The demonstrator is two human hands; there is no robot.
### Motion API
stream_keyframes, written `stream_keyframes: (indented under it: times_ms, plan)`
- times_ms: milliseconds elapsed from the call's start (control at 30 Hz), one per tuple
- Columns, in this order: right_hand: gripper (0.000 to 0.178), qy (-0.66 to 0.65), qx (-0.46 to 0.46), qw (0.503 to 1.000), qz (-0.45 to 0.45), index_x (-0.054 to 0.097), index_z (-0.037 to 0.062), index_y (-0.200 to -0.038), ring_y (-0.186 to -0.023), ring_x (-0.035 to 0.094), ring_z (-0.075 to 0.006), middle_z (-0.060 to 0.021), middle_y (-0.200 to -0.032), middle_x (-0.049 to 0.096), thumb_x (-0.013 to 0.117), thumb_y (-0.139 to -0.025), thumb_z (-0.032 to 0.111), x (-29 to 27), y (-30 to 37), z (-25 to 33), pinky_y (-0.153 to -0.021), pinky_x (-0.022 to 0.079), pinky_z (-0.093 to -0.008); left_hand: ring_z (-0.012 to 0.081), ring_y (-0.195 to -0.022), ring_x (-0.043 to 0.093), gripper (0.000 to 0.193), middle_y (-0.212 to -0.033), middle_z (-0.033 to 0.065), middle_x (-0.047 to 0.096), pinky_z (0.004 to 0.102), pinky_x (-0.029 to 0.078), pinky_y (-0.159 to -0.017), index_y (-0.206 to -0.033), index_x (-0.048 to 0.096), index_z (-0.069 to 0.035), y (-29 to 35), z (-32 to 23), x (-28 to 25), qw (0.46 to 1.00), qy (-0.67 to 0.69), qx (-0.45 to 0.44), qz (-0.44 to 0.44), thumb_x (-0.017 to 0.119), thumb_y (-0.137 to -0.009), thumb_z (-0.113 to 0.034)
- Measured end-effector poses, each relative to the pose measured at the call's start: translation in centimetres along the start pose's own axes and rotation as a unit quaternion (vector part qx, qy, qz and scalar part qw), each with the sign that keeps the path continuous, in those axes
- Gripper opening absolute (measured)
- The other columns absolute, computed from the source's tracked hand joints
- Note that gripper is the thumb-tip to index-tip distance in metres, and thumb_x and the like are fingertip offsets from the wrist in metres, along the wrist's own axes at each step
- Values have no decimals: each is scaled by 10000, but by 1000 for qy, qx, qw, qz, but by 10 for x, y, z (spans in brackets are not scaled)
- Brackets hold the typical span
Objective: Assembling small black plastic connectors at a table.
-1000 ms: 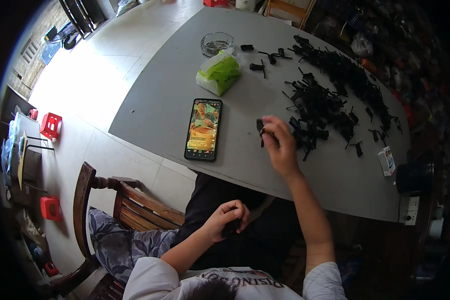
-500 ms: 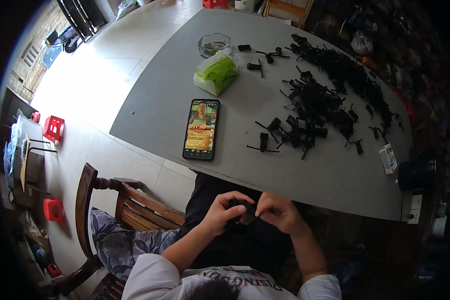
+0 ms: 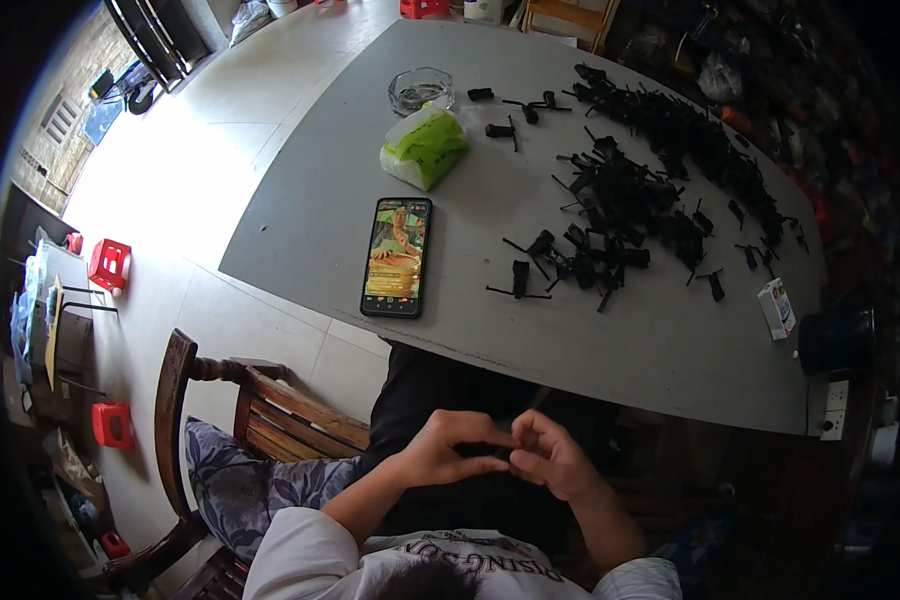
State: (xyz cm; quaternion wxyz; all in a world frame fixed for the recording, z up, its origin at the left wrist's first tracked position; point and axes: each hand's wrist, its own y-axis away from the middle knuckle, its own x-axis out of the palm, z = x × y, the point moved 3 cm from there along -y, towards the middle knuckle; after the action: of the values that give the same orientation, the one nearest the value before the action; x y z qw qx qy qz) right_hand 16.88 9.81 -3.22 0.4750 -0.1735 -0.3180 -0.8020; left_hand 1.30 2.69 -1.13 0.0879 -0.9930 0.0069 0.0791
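Observation:
Over my lap, just off the table's near edge, my two hands meet at the fingertips. My left hand [image 3: 448, 447] reaches thumb and forefinger toward the right, curled around a dark gap. My right hand [image 3: 558, 460] is closed in a pinch right against those fingertips. Whatever lies between them is dark and blends into my black trousers [image 3: 440, 385], so its shape cannot be made out. On the grey table [image 3: 320, 230] ahead lies a heap of small black plastic parts with thin rods [image 3: 620, 190]. One such part [image 3: 519, 280] rests apart, nearest my hands.
A phone [image 3: 397, 258] playing a video lies left of the heap. Behind it are a green and white packet [image 3: 425, 150] and a glass ashtray [image 3: 420, 90]. A small white box [image 3: 776, 309] and a dark mug [image 3: 835, 340] stand at right. A wooden chair [image 3: 300, 420] is at my left.
Both hands have moved slightly down toward my lap. The black part seen in my left fingers before is no longer distinct. The left fingers now stretch further toward the right hand.

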Motion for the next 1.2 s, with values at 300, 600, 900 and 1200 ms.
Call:
stream_keyframes:
  times_ms: [300, 600, 900, 1200]
  plan:
    - [184, 188, 121, 954, 201, 598, 29, -868, -555, 463, -36, 26, -670, 548, 574, -887, 210, 11, 14, -4, -493, 360, -197, 228, -574, 565, 198, -659, 57, 556, 308, 431, -484, -796, 656, -44, -2, -24, 0, 975, -63, 127, 173, 758, -677, -165]
    - [143, 336, -32, 937, 86, 609, 7, -869, -533, 532, -147, -67, -666, 578, 612, -833, 145, 18, 5, 17, -512, 425, -277, 191, -682, 587, 270, -731, 75, 588, 272, 463, -608, -869, 634, -24, -6, 2, -5, 998, -2, 42, 37, 777, -678, -152]
    - [380, 653, -425, 605, -165, 570, 12, -1063, -710, 581, -205, -136, -987, 561, 704, -733, 144, 22, 7, 40, -589, 470, -280, 174, -657, 535, 210, -720, 88, 574, 271, 411, -610, -903, 649, 12, -12, 8, -10, 994, 65, -51, -75, 709, -747, -114]
    - [285, -28, -46, 998, -10, 453, 36, -965, -699, 592, -105, -75, -902, 578, 675, -787, 57, 1, 6, 6, -644, 495, -216, 215, -610, 543, 270, -691, 81, 548, 285, 432, -562, -981, 659, -28, -10, 2, -6, 1000, -10, 23, -10, 696, -725, -104]
